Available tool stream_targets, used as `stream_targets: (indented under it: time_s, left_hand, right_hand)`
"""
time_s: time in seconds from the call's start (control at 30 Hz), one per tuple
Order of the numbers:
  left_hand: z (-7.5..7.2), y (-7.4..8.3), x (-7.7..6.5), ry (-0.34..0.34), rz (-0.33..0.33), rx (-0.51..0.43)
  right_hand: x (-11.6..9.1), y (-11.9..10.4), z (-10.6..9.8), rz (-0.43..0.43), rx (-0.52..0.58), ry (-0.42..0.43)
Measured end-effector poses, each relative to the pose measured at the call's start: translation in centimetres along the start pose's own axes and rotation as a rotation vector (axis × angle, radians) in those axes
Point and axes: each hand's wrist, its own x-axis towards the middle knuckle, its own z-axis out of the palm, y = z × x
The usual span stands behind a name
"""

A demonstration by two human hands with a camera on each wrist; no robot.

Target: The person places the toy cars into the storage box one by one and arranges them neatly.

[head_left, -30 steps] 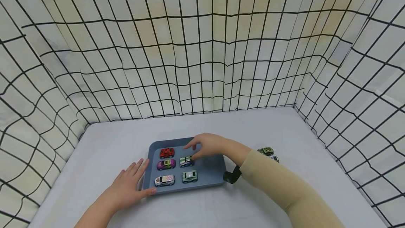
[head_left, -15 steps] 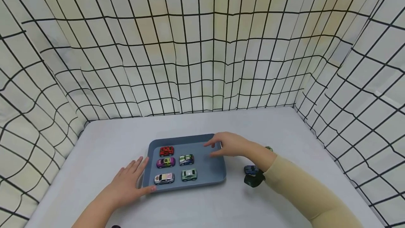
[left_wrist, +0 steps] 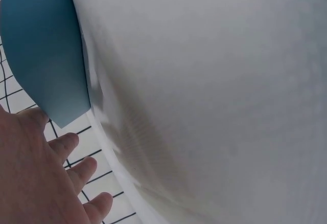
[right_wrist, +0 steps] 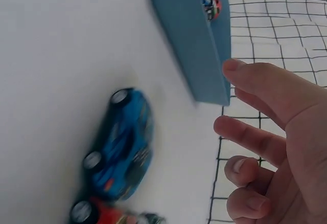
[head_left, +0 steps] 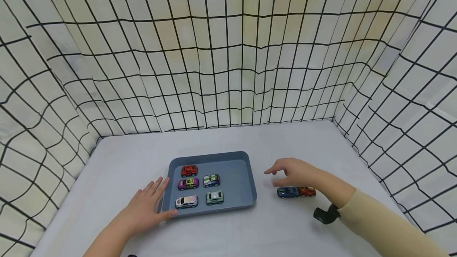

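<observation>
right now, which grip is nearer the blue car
Right. The right grip is close to the blue car, not touching; the left grip is at the left end of the tray.

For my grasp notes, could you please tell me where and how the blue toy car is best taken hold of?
Probably from above with the right hand, across the long sides of the blue toy car, at mid-body. It stands on its wheels, narrower than long, and the red toy car sits close at the end away from the tray, crowding a lengthwise grip.
</observation>
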Motion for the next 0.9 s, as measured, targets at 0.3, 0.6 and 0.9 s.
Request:
stream_targets:
  time_s: [0.3, 0.6, 0.9]
  left_hand:
    - [0.1, 0.1, -0.2, 0.004, -0.006, -0.010]
    - [0.0, 0.0, -0.1, 0.001, -0.003, -0.007]
    - [-0.4, 0.3, -0.3, -0.013, -0.015, -0.026]
  right_hand:
    - [-2.7, 2.0, 0.7, 0.014, -0.080, -0.007]
    - [-3.7, 2.6, 1.7, 0.059, -0.110, -0.018]
    - [-3.5, 2.8, 2.6, 0.140, -0.139, -0.020]
